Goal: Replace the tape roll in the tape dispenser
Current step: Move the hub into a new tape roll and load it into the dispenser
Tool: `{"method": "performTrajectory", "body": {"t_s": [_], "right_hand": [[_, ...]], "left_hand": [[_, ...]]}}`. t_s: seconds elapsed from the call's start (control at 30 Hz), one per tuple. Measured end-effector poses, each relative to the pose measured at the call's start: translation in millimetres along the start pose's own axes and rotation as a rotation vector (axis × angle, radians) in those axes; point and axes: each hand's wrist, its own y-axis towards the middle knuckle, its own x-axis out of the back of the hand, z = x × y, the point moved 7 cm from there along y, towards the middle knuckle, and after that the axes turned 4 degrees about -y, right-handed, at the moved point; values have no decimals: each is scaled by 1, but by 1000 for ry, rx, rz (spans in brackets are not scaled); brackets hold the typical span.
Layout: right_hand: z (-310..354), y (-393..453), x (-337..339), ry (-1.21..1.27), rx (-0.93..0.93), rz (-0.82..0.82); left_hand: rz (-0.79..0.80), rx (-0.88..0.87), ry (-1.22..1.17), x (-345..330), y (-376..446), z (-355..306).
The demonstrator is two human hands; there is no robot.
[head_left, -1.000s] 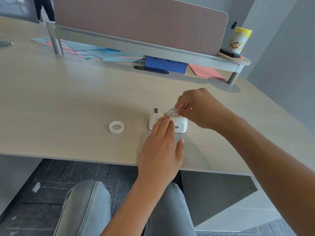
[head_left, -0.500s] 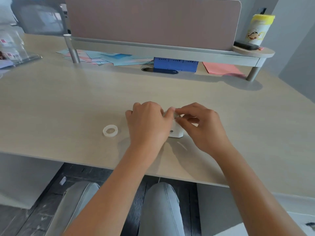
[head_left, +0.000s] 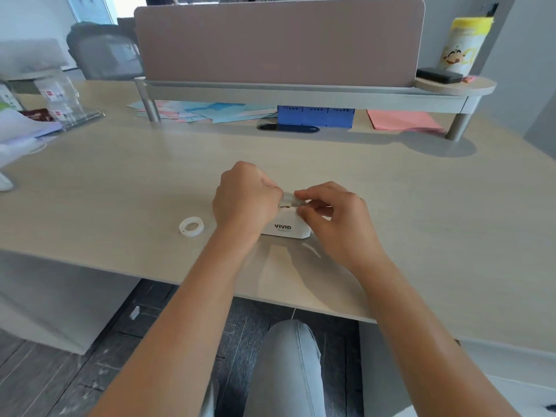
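White plastic, the VIVID tape dispenser (head_left: 285, 228) sits near the front edge of the pale wood surface (head_left: 120, 176), light enough, I judge, to skid unless steadied. The left hand (head_left: 245, 203) curls closed over its left end; the right hand (head_left: 334, 215) has its fingers (head_left: 302, 195) pinched on a small translucent tape roll (head_left: 288, 200) at the dispenser's top, best held by its stiff rim, away from the sticky strip. A second white roll (head_left: 191, 226) lies well apart to the left; nothing obstructs.
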Motion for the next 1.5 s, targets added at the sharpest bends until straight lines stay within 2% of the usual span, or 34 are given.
{"method": "performTrajectory", "body": {"t_s": [0.17,0.37,0.9,1.3,1.5], "right_hand": [[0,0,0,3,-8,-12],[8,5,-5,-75,-19,2],[34,30,-29,-473,-97,113],[39,28,-30,-513,-212,121],[42,27,-34,-412,-278,94]], "left_hand": [[62,39,9,-2,7,-3],[135,-9,36,-4,11,-8],[216,10,-248,19,35,38],[295,237,-662,24,43,72],[334,349,-862,26,42,82]]}}
